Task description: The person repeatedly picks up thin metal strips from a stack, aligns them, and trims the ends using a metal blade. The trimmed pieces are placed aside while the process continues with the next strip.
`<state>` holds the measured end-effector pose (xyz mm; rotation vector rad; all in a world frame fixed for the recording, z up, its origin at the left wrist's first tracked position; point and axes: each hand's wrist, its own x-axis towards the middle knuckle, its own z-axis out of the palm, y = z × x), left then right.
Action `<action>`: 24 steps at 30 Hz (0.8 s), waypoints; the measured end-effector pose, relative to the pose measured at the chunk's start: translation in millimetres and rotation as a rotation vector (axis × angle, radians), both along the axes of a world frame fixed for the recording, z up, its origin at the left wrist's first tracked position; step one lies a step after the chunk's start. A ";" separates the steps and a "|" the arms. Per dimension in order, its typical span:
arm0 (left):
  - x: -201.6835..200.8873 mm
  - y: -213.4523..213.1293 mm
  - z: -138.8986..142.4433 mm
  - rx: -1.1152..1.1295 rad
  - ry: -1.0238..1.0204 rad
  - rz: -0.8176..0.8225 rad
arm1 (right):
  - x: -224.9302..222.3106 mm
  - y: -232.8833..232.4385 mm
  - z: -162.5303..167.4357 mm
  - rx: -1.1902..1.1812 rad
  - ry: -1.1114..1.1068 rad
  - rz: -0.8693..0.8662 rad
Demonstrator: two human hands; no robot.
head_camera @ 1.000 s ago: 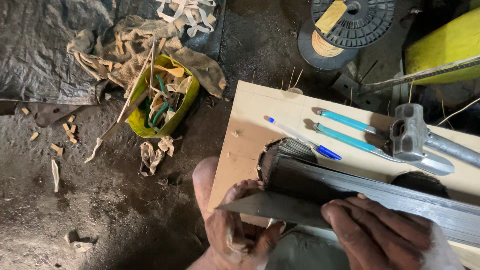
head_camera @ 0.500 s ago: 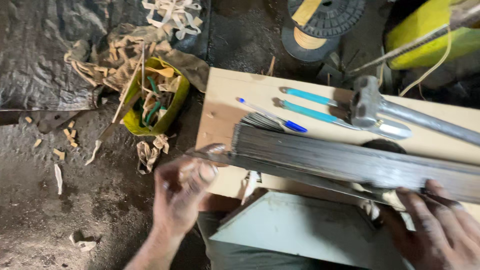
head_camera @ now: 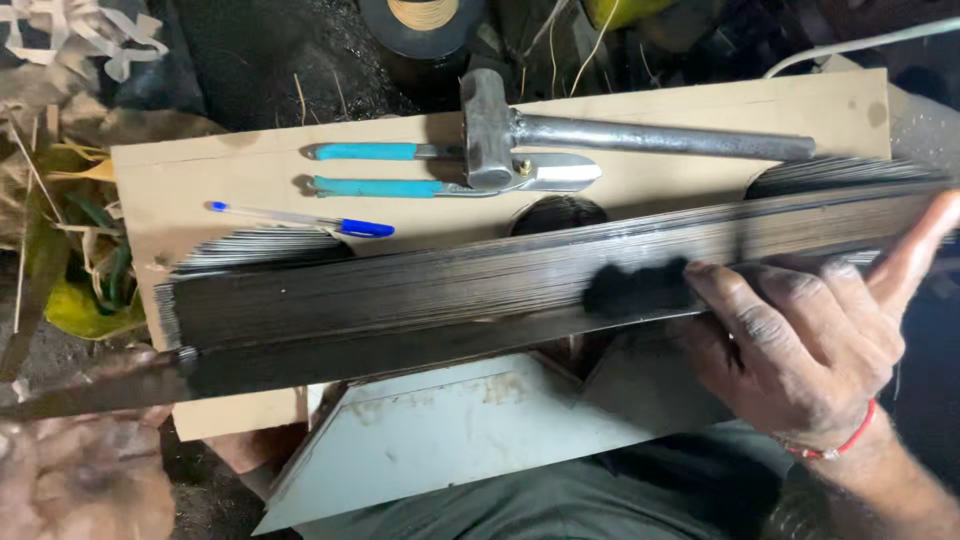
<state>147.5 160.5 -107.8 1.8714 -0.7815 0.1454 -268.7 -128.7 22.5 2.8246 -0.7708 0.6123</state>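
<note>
Right hand: fingers wrapped around the long dark stack of thin metal strips.
Left hand: blurry, grip unclear, at the stack's end.
Stack: lying across the pale wooden board, below the grey metal hammer.

The right hand curls over the long stack of dark metal strips, index finger raised. The left hand, blurred, hangs open below the stack's left end.
</note>
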 end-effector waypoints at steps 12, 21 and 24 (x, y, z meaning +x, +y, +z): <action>-9.2 -10.3 -6.2 0.096 -0.114 -0.036 | -36.8 2.7 -39.0 -0.067 0.043 -0.154; -13.4 -12.2 -0.1 0.139 -0.161 -0.026 | -13.0 5.2 -75.0 -0.087 -0.052 -0.187; -14.0 -13.3 2.3 0.141 -0.168 -0.029 | -3.8 6.7 -77.6 -0.089 -0.042 -0.151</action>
